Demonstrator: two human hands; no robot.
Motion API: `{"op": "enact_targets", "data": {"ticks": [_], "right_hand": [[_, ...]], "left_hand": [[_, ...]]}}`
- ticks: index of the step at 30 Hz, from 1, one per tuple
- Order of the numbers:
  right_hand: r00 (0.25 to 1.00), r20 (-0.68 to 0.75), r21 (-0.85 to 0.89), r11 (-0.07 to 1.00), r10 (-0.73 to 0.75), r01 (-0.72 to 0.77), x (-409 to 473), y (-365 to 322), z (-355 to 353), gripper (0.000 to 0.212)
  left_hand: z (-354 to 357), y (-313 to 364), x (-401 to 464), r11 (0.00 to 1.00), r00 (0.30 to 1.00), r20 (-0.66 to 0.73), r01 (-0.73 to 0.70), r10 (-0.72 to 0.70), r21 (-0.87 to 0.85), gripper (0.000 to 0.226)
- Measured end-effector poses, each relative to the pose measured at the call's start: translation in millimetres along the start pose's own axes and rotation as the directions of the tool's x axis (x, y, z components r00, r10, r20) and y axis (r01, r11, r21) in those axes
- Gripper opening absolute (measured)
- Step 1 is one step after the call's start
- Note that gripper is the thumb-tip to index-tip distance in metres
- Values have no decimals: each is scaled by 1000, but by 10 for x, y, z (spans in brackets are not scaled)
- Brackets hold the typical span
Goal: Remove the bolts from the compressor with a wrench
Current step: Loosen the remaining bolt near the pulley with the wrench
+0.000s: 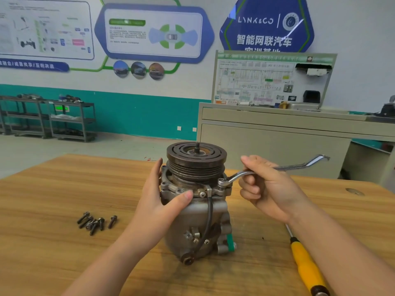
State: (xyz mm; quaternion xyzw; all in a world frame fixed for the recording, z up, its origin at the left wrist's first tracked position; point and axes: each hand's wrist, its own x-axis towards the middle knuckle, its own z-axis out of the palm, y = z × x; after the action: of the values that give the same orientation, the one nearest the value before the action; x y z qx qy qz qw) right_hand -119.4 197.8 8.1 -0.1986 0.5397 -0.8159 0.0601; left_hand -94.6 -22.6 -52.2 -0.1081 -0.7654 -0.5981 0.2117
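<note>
A grey metal compressor (198,221) with a dark grooved pulley (196,158) on top stands upright in the middle of the wooden table (53,253). My left hand (159,201) grips its upper left side, thumb across the front flange. My right hand (269,189) holds a silver ring wrench (284,166) near its middle. The wrench's ring end sits over a bolt (223,182) on the right flange, and its other end points off to the right. Several removed dark bolts (96,222) lie loose on the table to the left.
A yellow-handled screwdriver (307,268) lies on the table at the lower right. A beige cabinet (277,144) with a wiring display board (271,80) stands behind the table. Metal shelving carts (49,118) stand along the far left wall.
</note>
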Motion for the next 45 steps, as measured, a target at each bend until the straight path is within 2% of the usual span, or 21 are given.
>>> {"op": "enact_targets", "data": {"ticks": [2,5,9,12,15,17,20,22,24,25,26,27,29,31,33,35,37,39,41,43,45], "right_hand": [[999,-38,74,997,-7,10,0,23,14,26],[973,-129,58,978,-191,199,-36,-27,90,32],[898,-182,-263,900,-400,347,-124,-113,173,45],[847,-153,-547,758,-508,356,-194,-102,252,42],[805,-96,-663,641,-585,387,-251,-53,319,39],[748,-12,-751,500,-663,431,-289,-4,359,39],[592,273,-844,106,-759,525,-363,71,438,47],[510,481,-804,-126,-714,582,-385,103,480,52],[443,549,-752,-188,-708,631,-349,123,440,55],[423,527,-737,-149,-737,660,-321,133,383,50],[431,467,-720,-50,-772,692,-284,142,323,44],[483,369,-693,111,-794,713,-249,152,262,41],[664,109,-546,514,-740,662,-168,155,178,39],[833,-80,-310,808,-547,501,-72,124,117,39],[959,-119,-64,966,-256,250,21,89,67,39],[994,-94,138,990,52,-39,60,75,34,30],[981,-85,267,953,172,-144,58,79,16,25],[975,-173,374,925,142,-68,62,75,37,22],[931,-351,426,902,100,64,62,61,49,23],[891,-452,309,943,31,124,39,46,47,22],[876,-471,105,980,-101,170,9,43,61,29]], "left_hand": [[1,-5,1,1000,1000,4,1,-1,12,103],[0,-6,5,1000,1000,2,9,-9,29,104],[3,-9,8,999,1000,5,7,-7,36,101],[7,1,-4,1000,1000,14,-10,10,8,105],[4,-1,-17,1000,1000,21,5,-5,-9,104],[7,0,-15,1000,1000,27,4,-4,-9,103],[11,13,-7,1000,1000,28,-5,5,-1,103],[10,35,-9,1000,1000,26,-3,3,8,104],[8,53,-15,1000,1000,29,3,-3,12,105],[5,58,-19,1000,999,32,8,-8,11,105],[4,61,-22,1000,999,34,12,-12,10,105],[4,65,-27,1000,999,35,17,-17,9,105],[8,74,-31,1000,999,35,26,-26,4,105],[19,79,-32,999,999,34,35,-35,0,105],[24,78,-36,999,999,30,41,-41,3,109],[25,78,-37,999,998,29,47,-47,-2,114],[26,81,-41,999,998,30,52,-51,-8,114],[27,81,-45,999,998,30,54,-53,-10,112],[29,66,-40,998,998,25,57,-57,-14,107],[29,53,-34,998,998,24,62,-61,-18,103],[28,50,-33,998,998,25,63,-63,-16,103]]}}
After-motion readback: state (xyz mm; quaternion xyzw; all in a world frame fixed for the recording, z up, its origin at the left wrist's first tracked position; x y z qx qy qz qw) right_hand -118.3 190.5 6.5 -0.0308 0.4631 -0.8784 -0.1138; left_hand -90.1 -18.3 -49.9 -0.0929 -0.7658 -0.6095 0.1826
